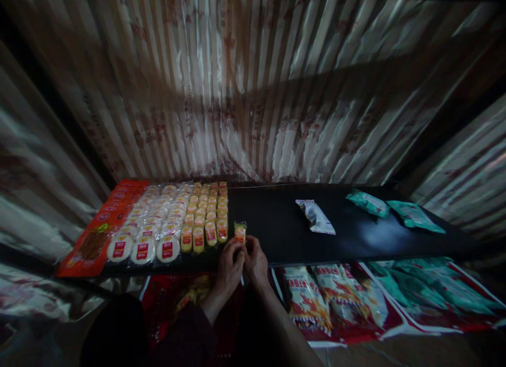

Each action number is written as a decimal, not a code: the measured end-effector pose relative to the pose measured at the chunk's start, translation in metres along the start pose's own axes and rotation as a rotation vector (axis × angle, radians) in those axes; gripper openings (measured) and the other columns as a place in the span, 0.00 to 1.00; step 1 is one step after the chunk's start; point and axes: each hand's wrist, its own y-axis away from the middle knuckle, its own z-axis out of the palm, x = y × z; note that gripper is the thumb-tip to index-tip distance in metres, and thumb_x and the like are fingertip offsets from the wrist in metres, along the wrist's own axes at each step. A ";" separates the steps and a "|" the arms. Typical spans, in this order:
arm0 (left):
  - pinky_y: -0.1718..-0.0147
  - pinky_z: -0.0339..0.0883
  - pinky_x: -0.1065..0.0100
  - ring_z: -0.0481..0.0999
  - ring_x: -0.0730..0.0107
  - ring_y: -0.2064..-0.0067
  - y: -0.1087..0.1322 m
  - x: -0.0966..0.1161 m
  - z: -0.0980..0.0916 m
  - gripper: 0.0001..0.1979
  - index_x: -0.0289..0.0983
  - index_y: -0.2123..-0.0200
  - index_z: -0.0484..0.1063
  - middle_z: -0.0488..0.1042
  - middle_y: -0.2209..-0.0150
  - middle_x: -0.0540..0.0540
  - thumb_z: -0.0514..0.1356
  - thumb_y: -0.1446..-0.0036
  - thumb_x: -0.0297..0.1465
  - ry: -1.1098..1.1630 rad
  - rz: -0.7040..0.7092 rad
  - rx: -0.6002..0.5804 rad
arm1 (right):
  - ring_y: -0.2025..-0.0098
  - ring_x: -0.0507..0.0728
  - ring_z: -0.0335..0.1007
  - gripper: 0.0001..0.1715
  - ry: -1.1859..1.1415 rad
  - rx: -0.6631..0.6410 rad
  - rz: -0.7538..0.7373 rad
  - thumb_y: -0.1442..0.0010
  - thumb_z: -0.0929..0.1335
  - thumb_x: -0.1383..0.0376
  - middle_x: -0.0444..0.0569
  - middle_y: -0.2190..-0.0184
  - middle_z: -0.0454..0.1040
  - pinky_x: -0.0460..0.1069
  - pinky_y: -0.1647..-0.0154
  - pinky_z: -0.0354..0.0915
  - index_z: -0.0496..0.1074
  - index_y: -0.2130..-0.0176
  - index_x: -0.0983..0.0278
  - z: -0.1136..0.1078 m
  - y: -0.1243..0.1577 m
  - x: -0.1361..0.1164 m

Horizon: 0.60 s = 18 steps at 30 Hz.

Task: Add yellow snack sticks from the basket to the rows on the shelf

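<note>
Between the fingers of both hands is a small wrapped snack cake [240,232], yellow with a red label, held upright at the shelf's front edge. My left hand [230,265] pinches it from the left, and my right hand [256,260] closes on its right side. Just left of the hands stand rows of matching wrapped cakes [198,237]. Farther left lie rows of round white crackers [143,249] in clear wrappers with red labels. An orange snack bag [91,240] lies flat at the shelf's left end.
On the black shelf [272,209] lie a white-and-blue packet [317,217] and two green packets [415,216]. Below the front edge are red-lined bags holding yellow packs [193,293], white-and-orange snack bags [306,296] and green packets [438,285]. Foil-covered corrugated sheeting [253,93] rises behind.
</note>
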 end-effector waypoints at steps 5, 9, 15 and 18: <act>0.42 0.57 0.60 0.67 0.63 0.44 -0.006 0.012 0.003 0.13 0.36 0.61 0.74 0.70 0.47 0.40 0.54 0.49 0.28 -0.035 -0.044 -0.018 | 0.58 0.57 0.74 0.19 0.028 -0.009 -0.006 0.44 0.61 0.61 0.54 0.60 0.77 0.49 0.58 0.66 0.65 0.54 0.65 0.000 -0.011 0.005; 0.43 0.57 0.61 0.68 0.64 0.45 -0.016 0.020 0.010 0.13 0.37 0.62 0.73 0.72 0.50 0.41 0.52 0.48 0.28 -0.083 -0.060 -0.029 | 0.58 0.57 0.74 0.22 0.038 0.003 0.029 0.44 0.60 0.61 0.55 0.59 0.77 0.50 0.58 0.66 0.64 0.51 0.66 0.000 -0.021 0.007; 0.43 0.56 0.61 0.68 0.63 0.46 -0.037 0.020 0.026 0.16 0.35 0.57 0.71 0.71 0.49 0.38 0.49 0.45 0.28 -0.127 -0.067 -0.047 | 0.59 0.57 0.74 0.21 0.041 0.025 0.051 0.44 0.60 0.61 0.54 0.59 0.77 0.50 0.59 0.65 0.65 0.52 0.65 0.001 -0.043 0.007; 0.42 0.55 0.61 0.66 0.62 0.43 -0.051 0.013 0.034 0.16 0.35 0.56 0.71 0.70 0.47 0.38 0.49 0.43 0.31 -0.121 -0.094 -0.045 | 0.60 0.57 0.74 0.21 0.024 0.035 0.057 0.44 0.60 0.60 0.53 0.60 0.77 0.50 0.60 0.65 0.65 0.53 0.65 0.002 -0.056 0.010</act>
